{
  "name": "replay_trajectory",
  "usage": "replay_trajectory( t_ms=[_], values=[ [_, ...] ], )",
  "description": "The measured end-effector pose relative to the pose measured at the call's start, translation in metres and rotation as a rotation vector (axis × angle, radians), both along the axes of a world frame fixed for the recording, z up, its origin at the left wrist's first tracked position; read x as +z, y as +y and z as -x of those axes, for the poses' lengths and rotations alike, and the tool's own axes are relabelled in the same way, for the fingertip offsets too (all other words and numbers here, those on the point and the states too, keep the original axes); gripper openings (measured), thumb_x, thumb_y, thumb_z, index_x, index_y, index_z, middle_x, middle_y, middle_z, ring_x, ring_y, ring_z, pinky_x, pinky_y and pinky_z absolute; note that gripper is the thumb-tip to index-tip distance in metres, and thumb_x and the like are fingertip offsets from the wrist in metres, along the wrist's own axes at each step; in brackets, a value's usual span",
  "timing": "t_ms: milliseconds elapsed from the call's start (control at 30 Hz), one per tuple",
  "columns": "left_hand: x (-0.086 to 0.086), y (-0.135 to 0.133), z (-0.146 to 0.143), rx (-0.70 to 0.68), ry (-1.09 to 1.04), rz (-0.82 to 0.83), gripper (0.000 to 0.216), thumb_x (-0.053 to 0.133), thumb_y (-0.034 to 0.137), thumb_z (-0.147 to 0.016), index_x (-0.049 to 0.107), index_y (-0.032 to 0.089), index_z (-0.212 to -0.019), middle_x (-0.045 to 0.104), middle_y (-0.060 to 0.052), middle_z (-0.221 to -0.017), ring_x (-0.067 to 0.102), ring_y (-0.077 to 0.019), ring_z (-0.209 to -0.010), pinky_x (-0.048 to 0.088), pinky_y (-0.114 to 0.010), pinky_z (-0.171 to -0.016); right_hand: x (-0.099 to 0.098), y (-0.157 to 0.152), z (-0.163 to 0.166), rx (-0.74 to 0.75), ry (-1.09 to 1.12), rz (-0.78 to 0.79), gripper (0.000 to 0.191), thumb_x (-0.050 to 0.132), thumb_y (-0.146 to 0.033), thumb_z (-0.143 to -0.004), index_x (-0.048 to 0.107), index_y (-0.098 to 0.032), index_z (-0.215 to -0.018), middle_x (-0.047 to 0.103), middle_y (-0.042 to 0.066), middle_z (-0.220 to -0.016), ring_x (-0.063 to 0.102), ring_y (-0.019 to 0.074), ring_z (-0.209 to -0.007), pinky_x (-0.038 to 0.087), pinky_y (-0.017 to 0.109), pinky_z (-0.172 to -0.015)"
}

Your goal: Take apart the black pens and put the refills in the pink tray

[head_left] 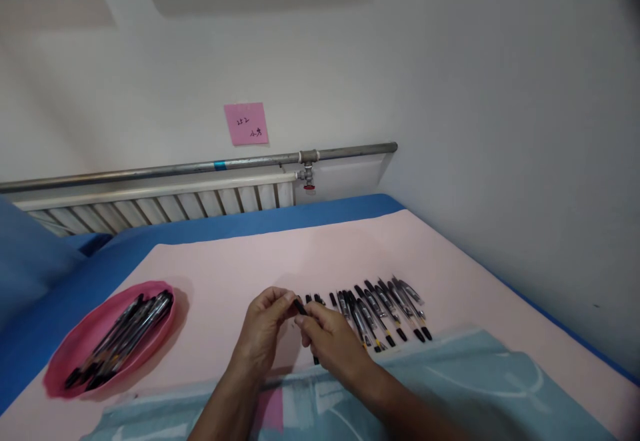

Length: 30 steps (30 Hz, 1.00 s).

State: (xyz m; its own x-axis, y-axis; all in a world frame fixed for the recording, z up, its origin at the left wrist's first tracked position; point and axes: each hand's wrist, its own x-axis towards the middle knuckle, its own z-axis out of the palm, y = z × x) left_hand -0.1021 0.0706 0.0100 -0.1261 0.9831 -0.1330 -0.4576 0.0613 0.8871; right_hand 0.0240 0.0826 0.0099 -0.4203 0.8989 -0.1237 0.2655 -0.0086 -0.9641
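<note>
Near the front of the pink sheet, my left hand (265,324) and my right hand (327,338) meet, both closed. Between their fingertips is a short dark stretch of a black pen (300,306); the fingers hide the rest of it. Just right of my hands lies a spread of clear-barrelled pens and black pen parts (383,308), with dark caps or ends and some yellow bits. A few more dark pieces lie partly behind my right hand. At the left, a pink oval basin (57,364) holds a bundle of similar pens (125,334).
The pale pink sheet (225,261) covers a blue surface (300,216). Light blue patterned cloth (450,381) lies along the near edge. Behind stand a white radiator (150,211) and a metal pipe (175,169) with a red-handled valve. A pink note (247,123) sticks to the wall.
</note>
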Motion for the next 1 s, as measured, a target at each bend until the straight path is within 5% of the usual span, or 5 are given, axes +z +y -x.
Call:
replay_trajectory(
  t_ms=[233,367,567,800,1000],
  values=[
    [0.0028,0.0000,0.0012,-0.070,-0.055,-0.006,0.017,0.067,0.028,-0.067,0.064,0.012,-0.071,0.063,-0.004,-0.069,0.054,-0.0108,-0.060,0.040,-0.023,-0.061,0.0046,0.0008,0.0003,0.091,0.309,0.447,0.016,0.044,-0.035,-0.078,0.040,-0.020,-0.073,0.044,-0.008,-0.057,0.024,0.0014,-0.032,0.013,0.015,-0.033],
    [0.0032,0.0005,0.0007,-0.060,-0.053,-0.014,0.023,0.062,0.034,-0.072,0.064,0.012,-0.076,0.060,-0.002,-0.067,0.053,-0.0110,-0.063,0.039,-0.023,-0.062,0.0045,0.0002,0.0011,0.068,0.299,0.354,0.017,0.043,-0.035,-0.080,0.041,-0.020,-0.071,0.043,-0.008,-0.055,0.025,0.0014,-0.032,0.016,0.016,-0.032],
    [0.0049,0.0001,-0.0015,-0.026,0.014,0.010,0.023,0.069,0.031,-0.065,0.056,0.014,-0.057,0.055,0.002,-0.052,0.048,-0.0083,-0.051,0.036,-0.020,-0.053,0.0006,0.0007,0.0014,0.046,0.151,0.161,0.019,0.043,-0.031,-0.081,0.044,-0.018,-0.067,0.044,-0.007,-0.053,0.034,0.0030,-0.038,0.026,0.016,-0.038],
    [0.0046,-0.0002,0.0012,-0.038,0.140,-0.010,0.017,0.065,0.029,-0.068,0.061,0.013,-0.067,0.058,0.000,-0.058,0.052,-0.0103,-0.056,0.041,-0.022,-0.057,0.0005,0.0022,0.0015,0.037,0.101,0.180,0.016,0.041,-0.028,-0.080,0.043,-0.019,-0.066,0.043,-0.006,-0.050,0.034,0.0046,-0.038,0.024,0.017,-0.038],
    [0.0052,-0.0006,-0.0022,-0.091,0.032,-0.015,0.021,0.059,0.034,-0.074,0.062,0.014,-0.077,0.058,-0.001,-0.064,0.054,-0.0120,-0.059,0.042,-0.024,-0.055,-0.0009,0.0020,0.0008,0.032,0.069,0.071,0.019,0.041,-0.029,-0.080,0.044,-0.019,-0.064,0.045,-0.005,-0.053,0.038,0.0060,-0.042,0.027,0.018,-0.040]
  ],
)
